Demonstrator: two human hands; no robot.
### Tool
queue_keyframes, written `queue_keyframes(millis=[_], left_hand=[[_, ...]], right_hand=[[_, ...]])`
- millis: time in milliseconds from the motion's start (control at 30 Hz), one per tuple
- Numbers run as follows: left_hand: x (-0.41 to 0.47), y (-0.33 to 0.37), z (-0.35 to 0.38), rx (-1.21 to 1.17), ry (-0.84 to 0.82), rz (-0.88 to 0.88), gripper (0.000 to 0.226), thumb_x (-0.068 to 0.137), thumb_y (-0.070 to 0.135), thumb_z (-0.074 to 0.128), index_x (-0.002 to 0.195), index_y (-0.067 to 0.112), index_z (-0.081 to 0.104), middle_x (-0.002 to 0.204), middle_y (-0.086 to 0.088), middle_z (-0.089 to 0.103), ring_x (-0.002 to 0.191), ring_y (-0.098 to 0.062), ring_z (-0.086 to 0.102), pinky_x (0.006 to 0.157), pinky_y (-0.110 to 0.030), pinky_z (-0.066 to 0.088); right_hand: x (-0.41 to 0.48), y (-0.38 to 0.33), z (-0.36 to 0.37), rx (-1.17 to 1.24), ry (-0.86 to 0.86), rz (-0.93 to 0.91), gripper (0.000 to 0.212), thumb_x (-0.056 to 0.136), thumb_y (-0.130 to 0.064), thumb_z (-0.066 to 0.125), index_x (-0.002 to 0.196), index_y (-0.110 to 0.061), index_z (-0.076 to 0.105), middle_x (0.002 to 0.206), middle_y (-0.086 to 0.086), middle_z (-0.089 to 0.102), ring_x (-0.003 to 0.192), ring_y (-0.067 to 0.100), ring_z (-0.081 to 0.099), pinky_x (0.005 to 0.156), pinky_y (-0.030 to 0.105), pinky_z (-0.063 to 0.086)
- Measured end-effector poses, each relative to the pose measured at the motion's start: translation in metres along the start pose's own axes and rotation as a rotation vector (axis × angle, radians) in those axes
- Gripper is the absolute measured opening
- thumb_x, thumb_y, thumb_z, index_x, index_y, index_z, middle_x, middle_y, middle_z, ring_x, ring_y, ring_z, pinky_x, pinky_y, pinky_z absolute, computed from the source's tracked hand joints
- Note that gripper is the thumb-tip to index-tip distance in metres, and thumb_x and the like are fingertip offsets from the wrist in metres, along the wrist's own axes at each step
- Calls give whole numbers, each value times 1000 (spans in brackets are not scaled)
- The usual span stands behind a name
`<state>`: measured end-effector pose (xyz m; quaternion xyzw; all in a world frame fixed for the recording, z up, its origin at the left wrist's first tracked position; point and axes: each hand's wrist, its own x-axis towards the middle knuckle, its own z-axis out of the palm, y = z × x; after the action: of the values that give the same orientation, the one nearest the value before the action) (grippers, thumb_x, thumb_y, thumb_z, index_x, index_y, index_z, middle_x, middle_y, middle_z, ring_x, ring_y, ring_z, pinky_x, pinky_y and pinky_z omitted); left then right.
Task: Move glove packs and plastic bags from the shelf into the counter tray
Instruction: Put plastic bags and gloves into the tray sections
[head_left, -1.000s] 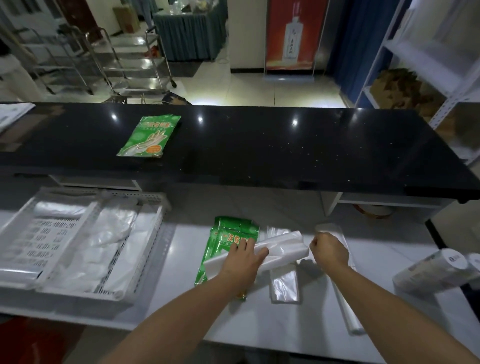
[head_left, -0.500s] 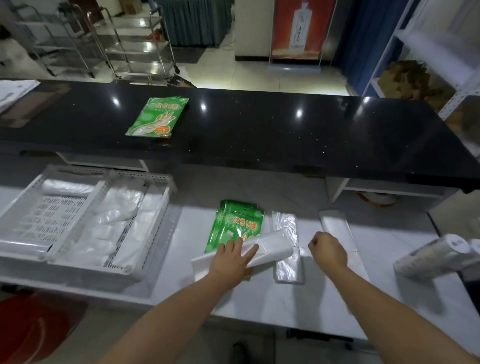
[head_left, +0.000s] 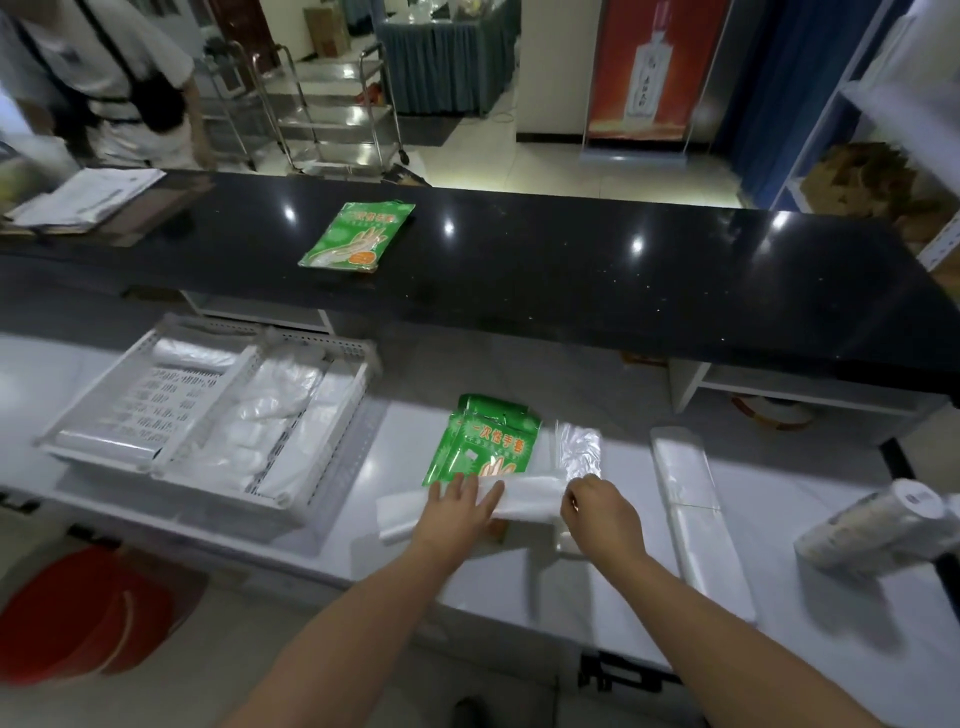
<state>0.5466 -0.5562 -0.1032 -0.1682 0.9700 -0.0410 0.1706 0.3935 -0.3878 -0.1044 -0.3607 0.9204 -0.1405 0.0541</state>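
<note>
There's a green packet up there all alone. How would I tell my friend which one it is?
Find the long black countertop across the middle. The green glove pack lies flat on it, left of centre, with a pale glove drawing on its front. The other green packs sit stacked lower down on the white shelf; this one lies alone on the black.

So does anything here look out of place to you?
One green glove pack lies alone and askew on the black counter, apart from the glove pack stack on the white shelf below and the tray.
</note>
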Motion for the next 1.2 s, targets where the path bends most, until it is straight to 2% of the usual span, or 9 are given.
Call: queue_keyframes(millis=[167,233,333,400,533,633,700,967,1200], left_hand=[[-26,-44,-25,58,59,-41,84,92,3,53,159,21,6,161,-24,16,149,-41,17,116,-62,19],[-36,-68,-34,91,139,-45,81,83,4,63,155,19,29,151,-26,38,140,-44,37,107,-63,35],[-45,-113,-42,152,141,-62,83,52,7,84,131,17,63,120,-19,66,109,-39,66,79,-52,57],[-50,-144,-48,155,196,-72,84,50,7,85,130,17,64,118,-18,67,106,-37,67,79,-52,57],[-71,-204,-68,163,289,-94,80,63,2,79,139,16,56,130,-20,62,118,-39,61,91,-55,53],[-87,-251,-80,126,352,-107,75,88,-3,55,155,16,28,153,-20,38,140,-39,37,112,-55,34],[-92,-283,-83,123,375,-112,75,91,-1,54,157,18,23,155,-18,36,142,-37,35,113,-52,33],[-97,-381,-101,100,441,-92,79,76,-7,70,148,17,45,143,-16,54,132,-36,51,104,-51,46],[-72,-441,-119,53,497,-112,80,58,2,89,133,15,62,126,-11,67,115,-32,65,89,-46,57]], right_hand=[[22,-35,-19,16,64,-88,20,94,-22,51,80,-17,64,84,-1,60,82,22,59,57,31,36],[36,-57,-26,43,86,-106,20,94,-24,52,77,-18,62,84,-1,59,83,22,59,59,32,39],[56,-99,-38,45,123,-162,19,94,-25,53,80,-16,62,87,-1,58,84,22,58,59,31,35],[68,-129,-47,66,136,-187,18,95,-25,50,86,-16,63,90,0,58,86,22,57,62,31,37],[89,-191,-58,100,190,-208,19,94,-24,51,82,-14,61,89,4,57,85,28,58,62,34,39],[103,-239,-64,86,250,-209,18,93,-24,53,81,-13,62,88,6,60,85,31,60,62,34,37],[112,-268,-71,75,273,-201,19,94,-26,52,84,-15,64,89,5,60,85,29,61,63,35,43],[151,-350,-91,60,306,-157,20,96,-32,51,87,-20,65,88,-2,57,79,20,58,63,34,51],[208,-380,-100,55,334,-131,20,97,-32,52,93,-19,66,88,-3,57,78,17,58,65,38,55]])
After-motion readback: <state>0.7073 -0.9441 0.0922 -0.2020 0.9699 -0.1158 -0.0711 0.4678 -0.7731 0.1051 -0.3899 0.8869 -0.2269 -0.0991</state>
